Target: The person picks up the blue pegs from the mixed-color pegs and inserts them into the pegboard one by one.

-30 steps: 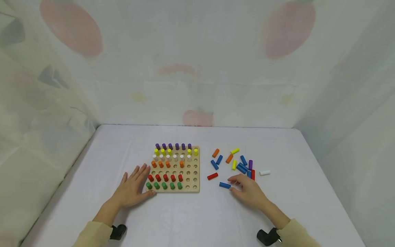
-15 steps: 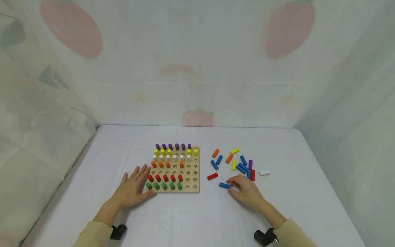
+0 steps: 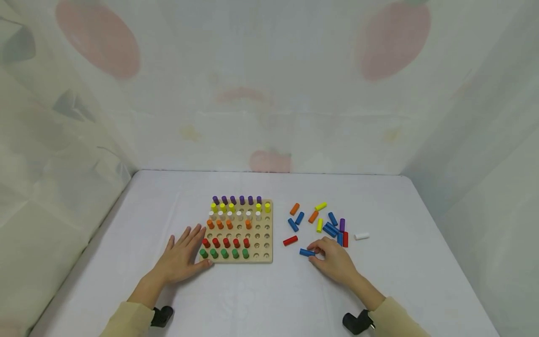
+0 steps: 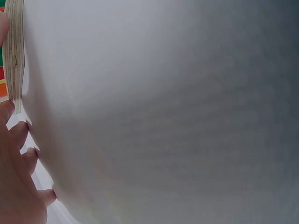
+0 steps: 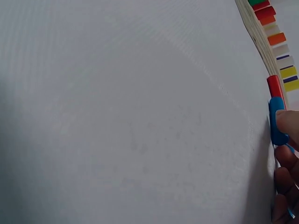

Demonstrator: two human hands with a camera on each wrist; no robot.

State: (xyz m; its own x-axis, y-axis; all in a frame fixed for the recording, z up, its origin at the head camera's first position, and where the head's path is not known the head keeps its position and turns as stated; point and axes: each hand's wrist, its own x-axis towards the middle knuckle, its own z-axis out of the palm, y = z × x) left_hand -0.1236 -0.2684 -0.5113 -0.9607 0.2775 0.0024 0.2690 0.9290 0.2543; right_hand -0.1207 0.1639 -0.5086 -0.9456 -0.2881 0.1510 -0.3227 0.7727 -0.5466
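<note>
A wooden pegboard (image 3: 264,234) lies left of centre on the table, with rows of purple, yellow, white, orange, red and green pegs upright in its holes. One row between the orange and red pegs shows bare holes. My left hand (image 3: 181,257) rests with spread fingers against the board's left edge and near corner. To the right of the board, my right hand (image 3: 337,262) pinches the right end of a lying blue peg (image 3: 306,252) between thumb and fingers. In the right wrist view the thumb (image 5: 287,122) covers part of that blue peg (image 5: 277,105).
Several loose pegs lie beyond my right hand, among them a red peg (image 3: 290,240), a purple peg (image 3: 342,224), a white peg (image 3: 361,236), orange, yellow and more blue ones. A white cloth covers the table (image 3: 252,299); curtains stand around it.
My right hand has shifted slightly left, its thumb and fingers closing over the end of the blue peg. The left hand and the board have stayed put.
</note>
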